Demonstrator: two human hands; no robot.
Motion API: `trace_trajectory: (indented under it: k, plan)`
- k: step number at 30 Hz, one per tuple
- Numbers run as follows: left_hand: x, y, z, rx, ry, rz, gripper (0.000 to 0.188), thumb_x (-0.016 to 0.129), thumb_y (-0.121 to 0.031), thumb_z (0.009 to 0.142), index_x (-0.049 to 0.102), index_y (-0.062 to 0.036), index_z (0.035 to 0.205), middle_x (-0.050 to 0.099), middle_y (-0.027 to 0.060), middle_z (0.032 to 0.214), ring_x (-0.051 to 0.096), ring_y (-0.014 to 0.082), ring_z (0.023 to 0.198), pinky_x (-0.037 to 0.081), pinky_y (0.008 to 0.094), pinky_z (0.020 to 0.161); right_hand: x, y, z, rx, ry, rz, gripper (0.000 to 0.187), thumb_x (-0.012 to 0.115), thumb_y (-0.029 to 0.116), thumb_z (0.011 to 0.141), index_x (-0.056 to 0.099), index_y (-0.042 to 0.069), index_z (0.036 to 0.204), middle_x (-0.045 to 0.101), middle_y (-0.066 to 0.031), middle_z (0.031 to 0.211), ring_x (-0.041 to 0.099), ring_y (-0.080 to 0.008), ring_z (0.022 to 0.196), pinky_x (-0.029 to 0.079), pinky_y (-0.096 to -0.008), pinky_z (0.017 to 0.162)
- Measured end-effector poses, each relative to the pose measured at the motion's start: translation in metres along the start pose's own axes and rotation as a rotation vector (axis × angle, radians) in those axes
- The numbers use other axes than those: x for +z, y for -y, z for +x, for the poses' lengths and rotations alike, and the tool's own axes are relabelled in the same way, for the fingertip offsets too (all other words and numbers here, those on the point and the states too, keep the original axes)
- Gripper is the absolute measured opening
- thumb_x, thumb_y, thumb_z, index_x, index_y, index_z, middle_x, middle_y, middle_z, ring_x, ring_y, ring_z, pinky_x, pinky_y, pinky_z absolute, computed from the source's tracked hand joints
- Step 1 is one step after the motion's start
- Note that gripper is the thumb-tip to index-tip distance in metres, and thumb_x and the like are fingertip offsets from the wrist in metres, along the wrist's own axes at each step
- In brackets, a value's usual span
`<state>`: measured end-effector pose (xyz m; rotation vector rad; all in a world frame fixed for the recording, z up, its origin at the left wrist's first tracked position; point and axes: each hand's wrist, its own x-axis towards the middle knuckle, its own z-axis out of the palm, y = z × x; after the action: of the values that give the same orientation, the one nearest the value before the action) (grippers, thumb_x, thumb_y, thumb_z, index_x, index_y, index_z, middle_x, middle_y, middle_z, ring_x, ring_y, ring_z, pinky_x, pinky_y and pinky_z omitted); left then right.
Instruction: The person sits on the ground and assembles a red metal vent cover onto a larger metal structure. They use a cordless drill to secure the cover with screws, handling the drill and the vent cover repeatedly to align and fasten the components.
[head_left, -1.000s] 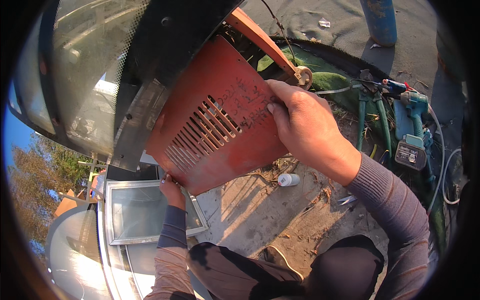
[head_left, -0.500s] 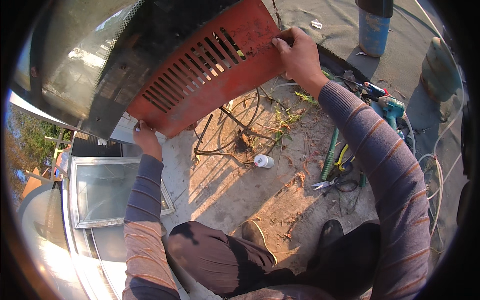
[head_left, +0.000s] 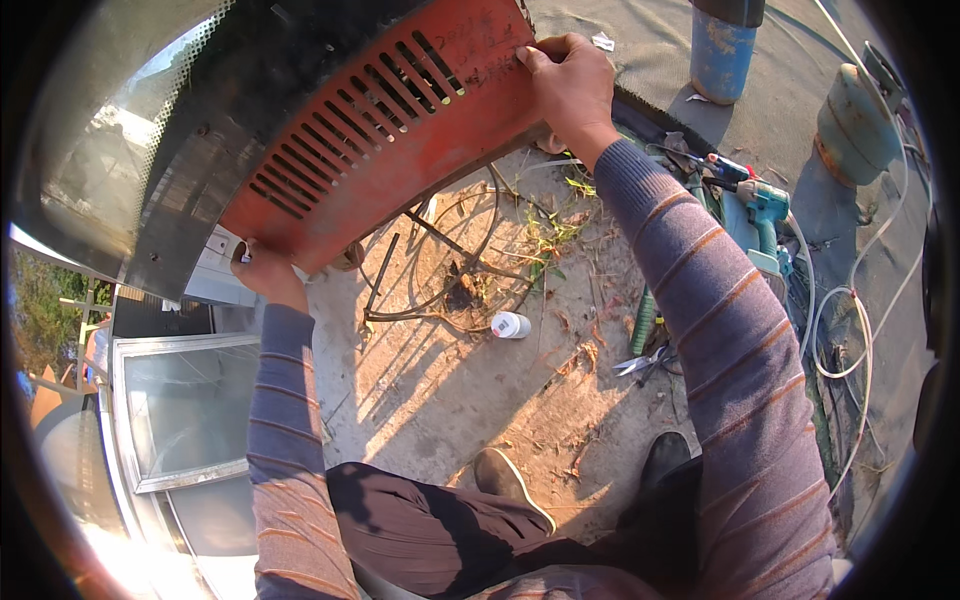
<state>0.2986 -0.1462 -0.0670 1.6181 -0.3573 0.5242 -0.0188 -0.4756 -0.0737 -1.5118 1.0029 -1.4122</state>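
A red metal panel (head_left: 420, 165) with a row of long slots and dark handwriting is held up at a slant, beside a large black metal sheet (head_left: 250, 100). My left hand (head_left: 270, 277) grips its lower left corner, thumb on the front and fingertips showing under the lower edge. At the right end my right hand (head_left: 575, 92) pinches the panel, thumb on top and other fingers partly hidden behind. Whether the panel touches the black sheet or only overlaps it, I cannot tell.
On the ground lie a white bottle (head_left: 510, 325), a thin dark metal frame (head_left: 440, 235), scissors (head_left: 640, 362) and a teal power tool (head_left: 768, 205). A blue cylinder (head_left: 722, 55), a gas bottle (head_left: 857, 130) and a looping pale hose (head_left: 857, 300) are right; a framed window (head_left: 190, 405) is left.
The whole view has shifted, so the panel, both hands and the ground things sit farther left. Both hands keep their hold on the panel; my left fingertips now show below its edge.
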Motion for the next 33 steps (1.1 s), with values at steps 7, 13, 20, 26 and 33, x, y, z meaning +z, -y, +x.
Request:
trace_trajectory:
  k: [7,13,20,26,33]
  plan:
    - [0.011,-0.017,-0.007,0.05,-0.124,0.125,0.044,0.072,-0.013,0.097,0.056,0.0068,0.133,0.064,0.0223,0.122,0.068,0.0292,0.103,0.059,0.041,0.079,0.002,-0.005,0.004,-0.077,-0.005,-0.044,0.03,0.083,0.03,0.09,0.077,0.001,0.098,0.078,-0.0175,0.09,0.075,-0.0347,0.085,0.057,-0.0445,0.083]
    - [0.058,-0.096,-0.057,0.796,0.209,0.221,0.054,0.089,-0.018,0.084,0.059,0.0,0.126,0.061,0.0142,0.122,0.068,0.0237,0.092,0.058,0.0377,0.076,0.002,0.002,0.009,-0.077,-0.016,-0.138,0.025,0.084,0.023,0.088,0.075,0.0,0.09,0.077,-0.017,0.085,0.075,-0.0298,0.08,0.058,-0.0417,0.074]
    - [0.09,-0.092,-0.165,0.781,0.617,0.667,0.072,0.092,-0.031,0.079,0.057,-0.0248,0.142,0.05,0.011,0.125,0.068,0.026,0.099,0.061,0.0444,0.081,-0.002,0.001,0.012,-0.03,0.052,-0.093,0.026,0.083,0.022,0.088,0.076,-0.003,0.087,0.076,-0.0174,0.08,0.073,-0.0267,0.076,0.057,-0.0397,0.072]
    - [0.09,-0.07,-0.139,0.807,0.544,0.789,0.087,0.091,-0.033,0.079,0.048,-0.0319,0.155,0.045,0.0146,0.13,0.066,0.0299,0.099,0.061,0.0446,0.082,0.003,0.0,0.014,-0.004,0.02,-0.114,0.028,0.083,0.023,0.089,0.076,-0.004,0.088,0.076,-0.0158,0.078,0.073,-0.0235,0.074,0.057,-0.0381,0.07]
    - [0.092,-0.062,-0.131,0.747,0.569,0.908,0.089,0.081,-0.05,0.089,0.033,-0.0478,0.164,0.051,0.0208,0.128,0.071,0.0381,0.096,0.06,0.0475,0.083,-0.018,0.004,0.016,-0.009,0.295,-0.086,0.027,0.077,0.025,0.094,0.079,-0.002,0.094,0.074,-0.0095,0.074,0.07,-0.0186,0.069,0.055,-0.0349,0.066]
